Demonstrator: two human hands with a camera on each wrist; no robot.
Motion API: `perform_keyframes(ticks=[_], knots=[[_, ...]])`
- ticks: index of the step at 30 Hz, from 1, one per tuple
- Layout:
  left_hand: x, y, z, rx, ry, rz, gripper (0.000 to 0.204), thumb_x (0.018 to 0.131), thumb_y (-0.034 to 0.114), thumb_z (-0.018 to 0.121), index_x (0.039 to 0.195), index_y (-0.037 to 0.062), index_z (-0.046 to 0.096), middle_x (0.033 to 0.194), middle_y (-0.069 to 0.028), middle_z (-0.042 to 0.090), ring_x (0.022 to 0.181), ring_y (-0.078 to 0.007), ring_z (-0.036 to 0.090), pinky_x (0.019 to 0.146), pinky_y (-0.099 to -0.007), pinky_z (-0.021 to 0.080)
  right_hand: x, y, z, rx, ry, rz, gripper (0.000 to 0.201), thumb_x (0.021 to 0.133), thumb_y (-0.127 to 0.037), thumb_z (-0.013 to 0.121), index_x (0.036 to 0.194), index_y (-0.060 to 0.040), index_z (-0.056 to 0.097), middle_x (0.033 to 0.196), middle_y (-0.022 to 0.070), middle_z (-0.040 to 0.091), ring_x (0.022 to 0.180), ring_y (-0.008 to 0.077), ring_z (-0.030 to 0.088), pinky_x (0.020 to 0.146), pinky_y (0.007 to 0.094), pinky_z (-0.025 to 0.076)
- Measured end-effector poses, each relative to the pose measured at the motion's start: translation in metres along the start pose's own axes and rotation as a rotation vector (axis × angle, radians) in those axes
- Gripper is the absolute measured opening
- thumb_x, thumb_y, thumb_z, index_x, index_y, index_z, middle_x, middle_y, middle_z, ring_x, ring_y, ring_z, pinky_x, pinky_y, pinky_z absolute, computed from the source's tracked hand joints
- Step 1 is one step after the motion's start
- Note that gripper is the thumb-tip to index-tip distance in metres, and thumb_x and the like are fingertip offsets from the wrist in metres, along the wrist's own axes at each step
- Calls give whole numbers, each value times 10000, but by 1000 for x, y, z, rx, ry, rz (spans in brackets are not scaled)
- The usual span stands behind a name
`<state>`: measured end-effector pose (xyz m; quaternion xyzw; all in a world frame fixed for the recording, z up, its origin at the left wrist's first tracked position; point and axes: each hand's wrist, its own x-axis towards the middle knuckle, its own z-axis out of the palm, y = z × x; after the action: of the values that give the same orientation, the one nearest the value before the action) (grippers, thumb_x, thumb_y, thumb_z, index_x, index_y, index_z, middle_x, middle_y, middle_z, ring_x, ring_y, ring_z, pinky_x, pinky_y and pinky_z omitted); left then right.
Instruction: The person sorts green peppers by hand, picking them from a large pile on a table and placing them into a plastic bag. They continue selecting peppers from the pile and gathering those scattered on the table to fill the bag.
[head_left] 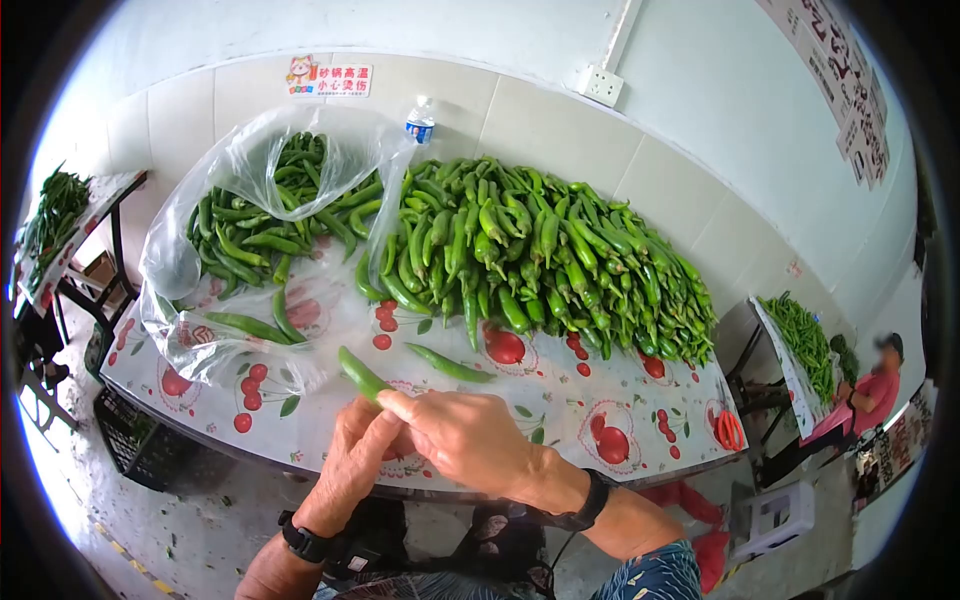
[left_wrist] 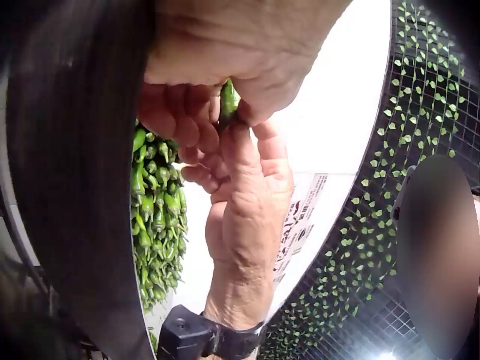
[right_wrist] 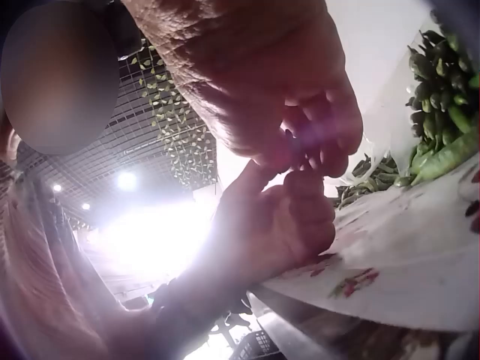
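Both hands meet around one green pepper (head_left: pixel 362 374) above the table's front edge. In the head view the left hand (head_left: pixel 355 446) grips its lower end from below, fingers curled. The right hand (head_left: pixel 465 437) pinches it at the same end with thumb and forefinger; the far end points up and left. In the left wrist view the pepper (left_wrist: pixel 229 103) shows between the right hand (left_wrist: pixel 240 49) and the left hand's fingertips (left_wrist: pixel 238 133). A single pepper (head_left: pixel 450 364) lies on the cloth just beyond the hands. The right wrist view hides most of the held pepper.
A large pile of peppers (head_left: pixel 540 255) covers the table's back. Left of it, a clear plastic bag (head_left: pixel 165 255) holds more peppers. A bottle (head_left: pixel 421 120) stands by the wall, and red scissors (head_left: pixel 729 430) lie at the right edge. A person in pink (head_left: pixel 873 396) is at the far right.
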<state>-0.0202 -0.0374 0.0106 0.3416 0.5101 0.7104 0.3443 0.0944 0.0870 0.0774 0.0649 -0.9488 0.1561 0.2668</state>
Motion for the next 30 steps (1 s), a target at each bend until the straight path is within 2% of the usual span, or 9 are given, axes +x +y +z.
perform_keyframes(ticks=[3, 4, 6, 7, 9, 13, 20, 25, 30], knots=[[1, 1, 2, 86, -49, 71, 291, 945, 270, 559, 987, -17, 569, 783, -49, 618, 719, -121, 586, 646, -265, 485, 2, 7, -13, -38, 178, -9, 430, 733, 41, 644, 1151, -48, 598, 861, 108, 673, 705, 248, 661, 612, 343, 542], [0, -4, 7, 129, -54, 142, 279, 948, 259, 557, 986, -16, 571, 762, -46, 611, 712, -117, 583, 647, -268, 485, 5, 15, -24, -160, 307, -61, 397, 760, -14, 656, 1150, -74, 604, 853, 77, 672, 700, 196, 646, 598, 325, 539], [-3, -7, 13, 289, -74, 241, 182, 936, 164, 573, 1007, -3, 589, 703, -55, 605, 679, -122, 596, 633, -283, 493, 14, 37, -50, -265, 526, -15, 369, 762, -3, 662, 1116, -102, 627, 835, 76, 676, 629, 205, 637, 567, 333, 529], [-4, -3, 13, 357, -107, 218, 177, 927, 152, 580, 1009, -5, 586, 734, -62, 615, 686, -125, 605, 634, -279, 495, 15, 43, -67, -332, 464, 217, 339, 772, -18, 664, 1096, -112, 631, 825, 93, 682, 629, 212, 645, 554, 339, 517], [-7, 6, 16, 491, -176, 171, 173, 909, 128, 593, 1014, -9, 581, 796, -78, 636, 701, -131, 622, 637, -272, 500, 25, 77, -88, -394, 601, 213, 285, 794, -53, 665, 1073, -104, 638, 846, 117, 689, 651, 225, 666, 559, 339, 511], [-5, 2, 18, 565, -146, 278, 116, 873, 55, 605, 963, -18, 602, 785, -89, 648, 653, -142, 636, 602, -273, 510, 42, 133, -106, -630, 566, 277, 247, 814, -95, 662, 1061, -92, 644, 865, 112, 671, 781, 280, 643, 686, 396, 508], [-6, 3, 18, 546, -146, 208, 124, 871, 44, 609, 975, -24, 606, 763, -95, 644, 639, -144, 649, 582, -266, 515, 58, 186, -87, -769, 326, 377, 239, 806, -151, 672, 1040, -100, 670, 845, 108, 600, 871, 306, 550, 795, 412, 460], [-5, 3, 20, 554, -114, 195, 135, 848, 61, 615, 978, 23, 619, 674, -116, 612, 618, -230, 625, 584, -316, 491, 65, 194, -85, -787, 269, 302, 260, 796, -202, 683, 1015, -61, 681, 887, 107, 617, 887, 308, 556, 819, 415, 449], [-3, 2, 17, 597, -132, 268, 124, 855, 26, 610, 970, -21, 598, 718, -91, 635, 622, -149, 640, 579, -272, 509, 65, 155, -88, -599, 418, 120, 150, 787, -157, 685, 897, -60, 653, 855, 109, 646, 816, 301, 587, 769, 404, 468]])
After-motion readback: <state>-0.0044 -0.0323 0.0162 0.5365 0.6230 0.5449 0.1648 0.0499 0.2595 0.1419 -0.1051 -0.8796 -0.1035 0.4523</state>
